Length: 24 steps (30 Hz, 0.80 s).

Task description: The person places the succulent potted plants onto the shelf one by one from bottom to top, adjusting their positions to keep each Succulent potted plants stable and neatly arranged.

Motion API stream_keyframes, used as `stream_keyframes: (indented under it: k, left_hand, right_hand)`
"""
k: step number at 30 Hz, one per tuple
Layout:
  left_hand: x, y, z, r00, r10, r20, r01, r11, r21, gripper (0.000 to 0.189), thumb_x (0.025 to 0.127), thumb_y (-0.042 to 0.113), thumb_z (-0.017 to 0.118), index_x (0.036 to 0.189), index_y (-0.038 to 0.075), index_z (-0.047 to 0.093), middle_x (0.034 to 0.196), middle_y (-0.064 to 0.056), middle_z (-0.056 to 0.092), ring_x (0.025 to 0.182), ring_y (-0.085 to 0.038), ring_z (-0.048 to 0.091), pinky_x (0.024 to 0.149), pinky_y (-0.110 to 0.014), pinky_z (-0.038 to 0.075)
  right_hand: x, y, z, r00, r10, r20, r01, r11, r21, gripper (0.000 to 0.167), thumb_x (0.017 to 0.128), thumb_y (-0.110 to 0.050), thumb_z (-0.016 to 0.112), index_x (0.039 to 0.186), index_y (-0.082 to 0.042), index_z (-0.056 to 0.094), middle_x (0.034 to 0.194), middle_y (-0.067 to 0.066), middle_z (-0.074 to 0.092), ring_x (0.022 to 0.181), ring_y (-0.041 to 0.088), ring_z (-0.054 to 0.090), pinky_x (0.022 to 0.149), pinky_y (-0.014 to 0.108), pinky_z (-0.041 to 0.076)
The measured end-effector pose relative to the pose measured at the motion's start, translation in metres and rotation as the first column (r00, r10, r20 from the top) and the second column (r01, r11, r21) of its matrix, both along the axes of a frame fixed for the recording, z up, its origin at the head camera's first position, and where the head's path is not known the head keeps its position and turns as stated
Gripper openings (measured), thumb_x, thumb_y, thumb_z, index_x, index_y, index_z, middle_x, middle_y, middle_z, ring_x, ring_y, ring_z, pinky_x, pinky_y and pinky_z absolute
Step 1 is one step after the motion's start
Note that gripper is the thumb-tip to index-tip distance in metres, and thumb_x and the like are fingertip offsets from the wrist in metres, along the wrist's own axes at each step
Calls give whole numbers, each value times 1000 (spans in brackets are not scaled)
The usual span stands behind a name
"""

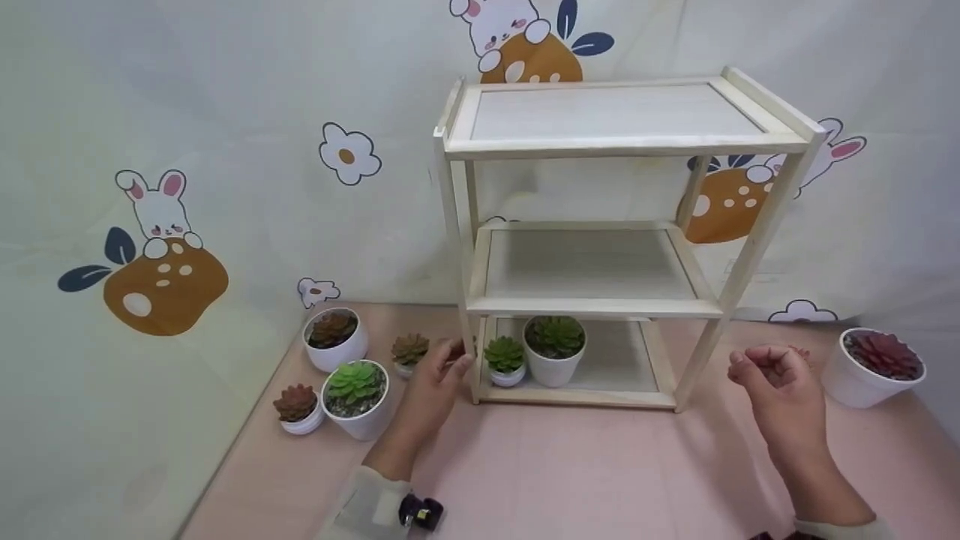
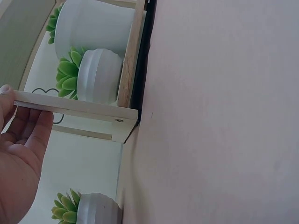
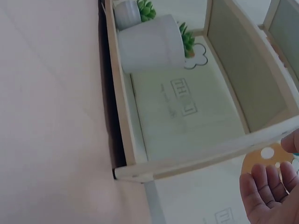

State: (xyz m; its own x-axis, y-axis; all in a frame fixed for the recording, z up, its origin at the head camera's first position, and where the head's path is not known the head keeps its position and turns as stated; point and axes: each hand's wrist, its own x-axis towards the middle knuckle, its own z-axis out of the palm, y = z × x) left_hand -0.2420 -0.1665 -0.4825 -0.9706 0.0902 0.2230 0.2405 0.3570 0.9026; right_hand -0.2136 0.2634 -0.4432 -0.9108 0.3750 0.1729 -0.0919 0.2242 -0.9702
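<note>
A three-tier pale wooden shelf rack (image 1: 592,306) stands upright on the table. My left hand (image 1: 429,394) grips its left front post (image 2: 79,105), thumb on one side and fingers on the other. On the bottom tier, a small green succulent (image 1: 504,358) in a white pot sits next to a larger potted green succulent (image 1: 553,351). My right hand (image 1: 787,401) is held apart from the right front post (image 3: 215,151), its fingers loosely bent with nothing between them. Just behind that hand, a bit of a reddish plant (image 1: 801,351) shows; the rest is hidden.
Left of the rack stand several potted succulents, among them a bright green one (image 1: 355,397) and a brown one (image 1: 335,341). A small brown succulent (image 1: 409,351) is close behind my left hand. A dark red potted succulent (image 1: 874,371) stands at the right. A printed cloth (image 1: 255,150) hangs behind.
</note>
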Motion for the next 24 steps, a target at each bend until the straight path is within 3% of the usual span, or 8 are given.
stream_keyframes:
  k: [6,10,15,22,24]
  left_hand:
    - [1,0,1,1000,11,21,-11,1000,-3,44,107,37,57,142,11,59,136,-11,64,133,-28,59,116,-49,48]
    - [1,1,2,999,20,33,-20,1000,-6,46,107,38,57,143,10,58,136,-10,64,133,-27,59,115,-48,49]
    - [0,1,2,999,24,33,-24,1000,-4,44,107,36,58,143,10,58,135,-10,65,132,-27,59,115,-47,49]
    - [0,1,2,999,27,34,-27,1000,-4,44,107,35,57,144,11,58,136,-10,65,133,-27,59,115,-46,49]
    - [1,1,2,999,28,31,-28,1000,-4,44,107,35,57,143,11,59,135,-10,65,132,-27,59,115,-47,49]
  right_hand:
    - [-9,12,-6,997,-83,-7,82,994,-76,17,96,-5,71,108,-4,59,92,-7,63,79,2,64,71,9,55]
    - [-13,21,-9,990,-144,6,144,989,-20,17,96,-8,72,109,-10,61,93,-10,61,83,2,60,68,8,52]
    - [-16,34,-13,981,-192,17,191,980,50,20,96,-14,73,111,-19,60,94,-17,61,87,-1,59,74,5,48]
    - [-19,51,-17,988,-151,22,152,969,-193,32,94,-7,75,117,-18,57,101,-9,64,82,-3,69,73,9,58]
    - [-19,56,-18,990,-136,41,142,967,-213,38,94,-9,77,124,-17,55,105,-8,63,84,-3,70,74,10,58]
